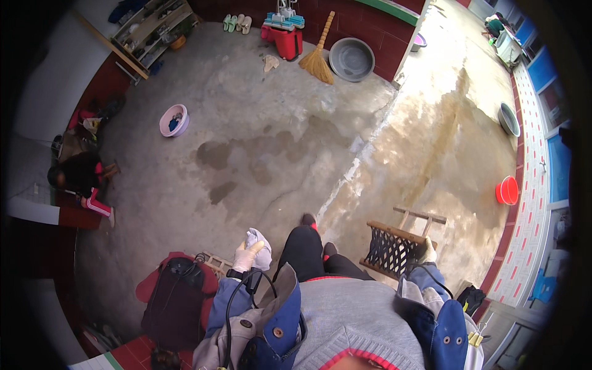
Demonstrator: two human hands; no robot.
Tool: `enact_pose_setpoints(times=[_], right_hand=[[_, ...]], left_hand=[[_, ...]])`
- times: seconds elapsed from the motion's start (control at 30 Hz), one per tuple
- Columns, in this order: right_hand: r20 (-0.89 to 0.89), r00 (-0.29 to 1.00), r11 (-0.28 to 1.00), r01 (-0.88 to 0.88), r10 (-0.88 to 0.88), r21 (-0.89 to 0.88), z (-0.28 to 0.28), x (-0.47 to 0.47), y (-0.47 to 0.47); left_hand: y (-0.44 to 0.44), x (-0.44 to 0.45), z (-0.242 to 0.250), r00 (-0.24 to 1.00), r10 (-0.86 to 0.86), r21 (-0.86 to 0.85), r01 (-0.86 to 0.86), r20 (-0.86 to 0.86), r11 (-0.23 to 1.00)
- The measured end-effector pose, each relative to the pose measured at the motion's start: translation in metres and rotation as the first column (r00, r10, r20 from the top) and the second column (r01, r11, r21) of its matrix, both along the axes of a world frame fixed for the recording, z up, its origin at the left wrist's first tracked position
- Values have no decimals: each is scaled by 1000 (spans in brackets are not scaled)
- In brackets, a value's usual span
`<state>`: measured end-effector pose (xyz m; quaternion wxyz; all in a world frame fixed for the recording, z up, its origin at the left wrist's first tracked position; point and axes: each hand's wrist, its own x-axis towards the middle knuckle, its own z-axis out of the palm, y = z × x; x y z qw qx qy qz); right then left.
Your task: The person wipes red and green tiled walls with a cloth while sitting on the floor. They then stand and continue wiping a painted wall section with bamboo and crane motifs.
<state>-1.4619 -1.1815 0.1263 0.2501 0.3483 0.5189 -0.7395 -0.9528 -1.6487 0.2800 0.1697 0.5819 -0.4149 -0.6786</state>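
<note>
My left hand, in a pale glove, is closed around a bunched light-grey cloth. The cloth sticks up past my fingers beside my left thigh. At the right, my right hand, also gloved, grips the end of a wooden rail on a folding stool. The stool has a dark woven-strap seat and hangs tilted or stands on its side; whether it touches the floor I cannot tell. My legs and dark shoes show between the two hands.
A person in dark red clothing is close at my left; another person sits by the left wall. On the concrete floor, with wet patches, are a pink basin holding cloths, a red bucket, a straw broom and a grey basin.
</note>
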Motion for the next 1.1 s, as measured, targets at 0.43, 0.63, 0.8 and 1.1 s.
enact_pose_setpoints(times=[0.43, 0.63, 0.8, 1.1], right_hand=[[-167, 982, 993, -99, 87, -63, 136, -166, -286], [-207, 965, 957, -203, 160, -207, 177, -224, -412], [-244, 950, 955, -239, 193, -175, 151, -279, -504], [48, 970, 963, -232, 240, -140, 63, -340, -646]], left_hand=[[-195, -134, 14, 987, -110, 29, 107, 120, 994], [-268, -194, 57, 985, -111, 64, 103, 129, 993], [-305, -233, 56, 978, -41, 96, 22, 204, 995], [-351, -304, 43, 959, 70, 49, -87, 275, 995]])
